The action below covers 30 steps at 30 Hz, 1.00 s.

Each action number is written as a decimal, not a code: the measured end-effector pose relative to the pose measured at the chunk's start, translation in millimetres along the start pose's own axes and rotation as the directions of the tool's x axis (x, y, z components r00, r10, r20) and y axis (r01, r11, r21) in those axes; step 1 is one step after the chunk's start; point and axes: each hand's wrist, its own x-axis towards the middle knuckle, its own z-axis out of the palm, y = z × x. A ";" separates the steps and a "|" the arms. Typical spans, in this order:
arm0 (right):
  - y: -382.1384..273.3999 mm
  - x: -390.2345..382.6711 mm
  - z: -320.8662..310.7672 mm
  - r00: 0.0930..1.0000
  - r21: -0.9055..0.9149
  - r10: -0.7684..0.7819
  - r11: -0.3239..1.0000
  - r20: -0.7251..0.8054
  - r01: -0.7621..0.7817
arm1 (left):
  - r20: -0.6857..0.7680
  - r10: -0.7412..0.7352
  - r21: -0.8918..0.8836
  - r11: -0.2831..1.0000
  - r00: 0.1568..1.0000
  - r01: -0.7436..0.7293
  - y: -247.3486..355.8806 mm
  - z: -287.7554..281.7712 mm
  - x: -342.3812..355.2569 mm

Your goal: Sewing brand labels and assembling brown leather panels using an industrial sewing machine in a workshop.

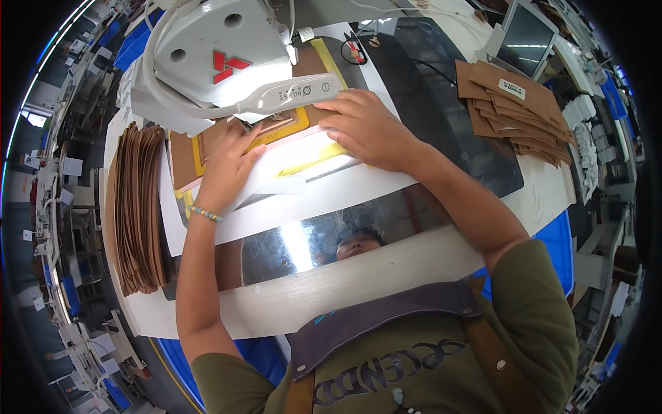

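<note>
Here both hands (227, 169) (369, 127) press flat on the yellow-edged template (289, 127), under the machine head (214, 48).

This place is a sewing factory floor. A big white industrial sewing machine (207, 48) stands on a worktable (386, 269), with stacks of brown cut pieces (138, 207) at both sides and a small monitor (525, 34). More workstations stand in rows around.
</note>
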 end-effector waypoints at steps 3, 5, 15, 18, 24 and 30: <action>0.3 -0.2 2.3 0.999 0.020 -0.025 0.999 -0.024 0.026 | -0.151 0.014 0.041 0.999 0.988 -0.008 -25.7 -17.4 -18.5; 0.0 0.2 2.6 1.000 0.002 0.003 1.000 0.009 -0.003 | -0.175 -0.174 -0.085 0.983 0.969 0.161 -47.4 -30.3 -32.8; 13.7 -19.3 -48.8 0.992 -0.006 0.096 0.995 -0.079 -0.097 | -0.125 -0.349 0.180 0.913 0.929 0.367 -122.5 -40.2 -76.7; 17.5 -42.8 -79.7 0.991 -0.167 0.132 0.977 -0.028 -0.135 | -0.138 -0.326 0.205 0.914 0.935 0.349 -126.1 -36.5 -78.5; -0.9 -86.9 -125.9 0.921 0.227 0.385 0.894 0.051 -0.386 | -0.117 -0.248 0.270 0.924 0.962 0.271 -118.3 -34.1 -66.9; -0.2 -59.5 -105.4 0.977 0.039 0.208 0.977 0.054 -0.210 | -0.136 -0.141 0.241 0.955 0.981 0.171 -81.5 -13.6 -36.4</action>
